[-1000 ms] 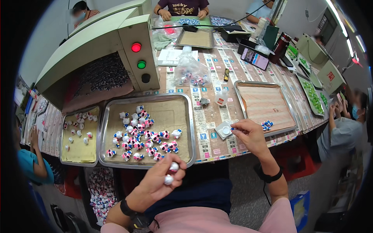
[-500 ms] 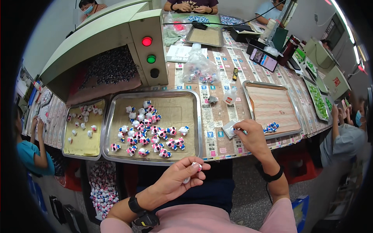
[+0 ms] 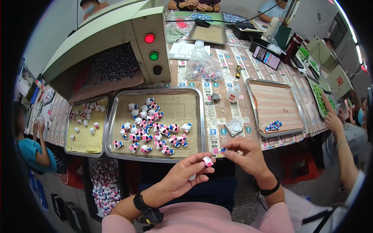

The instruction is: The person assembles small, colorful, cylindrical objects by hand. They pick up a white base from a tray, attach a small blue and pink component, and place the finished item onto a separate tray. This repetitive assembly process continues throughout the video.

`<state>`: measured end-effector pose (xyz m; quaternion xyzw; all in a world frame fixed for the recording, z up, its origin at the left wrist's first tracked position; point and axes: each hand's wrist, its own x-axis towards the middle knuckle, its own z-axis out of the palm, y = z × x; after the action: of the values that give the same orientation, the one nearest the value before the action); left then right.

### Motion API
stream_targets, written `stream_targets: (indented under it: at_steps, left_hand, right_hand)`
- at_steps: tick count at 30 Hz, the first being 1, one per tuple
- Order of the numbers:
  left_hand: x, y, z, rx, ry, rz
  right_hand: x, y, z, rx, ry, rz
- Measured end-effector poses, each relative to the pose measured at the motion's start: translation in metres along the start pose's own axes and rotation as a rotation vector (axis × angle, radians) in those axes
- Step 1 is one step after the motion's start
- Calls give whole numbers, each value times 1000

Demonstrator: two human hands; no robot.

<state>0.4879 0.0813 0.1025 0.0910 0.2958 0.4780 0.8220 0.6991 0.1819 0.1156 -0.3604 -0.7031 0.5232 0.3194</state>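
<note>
Between the thumb and fingers of my left hand [image 3: 182,174] is a small white and pink toy head [image 3: 208,161]. A second white piece [image 3: 192,177] sits lower in the same palm. My right hand [image 3: 248,157] pinches a tiny blue toy part [image 3: 223,150], close to the toy head but apart from it. Beyond my right hand, a small white dish [image 3: 234,126] rests on the table. To the left, a metal tray [image 3: 186,93] carries many finished-looking pink, white and blue figures [image 3: 149,128]. Small blue and white parts [image 3: 273,125] lie in the right tray [image 3: 252,112].
A yellow-lined tray [image 3: 79,145] with white heads stands far left, below a machine [image 3: 150,73] with red and green lights. A glue-like bottle [image 3: 233,94], a plastic bag [image 3: 204,66] and a phone [image 3: 266,58] occupy the table. At right, another person's arm [image 3: 340,136] reaches toward green pieces.
My right hand has moved from the white dish back toward my left hand, the blue part now showing in its fingers. The toy head is tilted into view. Another person has come in at right.
</note>
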Motion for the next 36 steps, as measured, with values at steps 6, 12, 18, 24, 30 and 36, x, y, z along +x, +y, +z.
stream_targets:
  at_steps: [6, 12, 18, 24, 30, 36]
  left_hand:
    - [0, -5, -6, 19, -14, 4]
    - [0, -7, -7, -29, 58, -3]
    - [-2, -2, -3, -26, -11, -5]
    - [2, -7, -13, -72, -69, 16]
    - [0, -6, -3, -32, 0, 8]
    - [1, -11, -10, 26, -34, 35]
  right_hand:
    - [-18, -5, 13, 309, -27, 55]
    - [-23, -7, 18, 361, -19, 76]
    - [-28, -6, 24, 303, -17, 37]
    - [-27, -13, 30, 149, 19, -69]
    - [-28, -9, 33, 66, 67, -77]
    - [-26, -12, 34, 43, 46, -79]
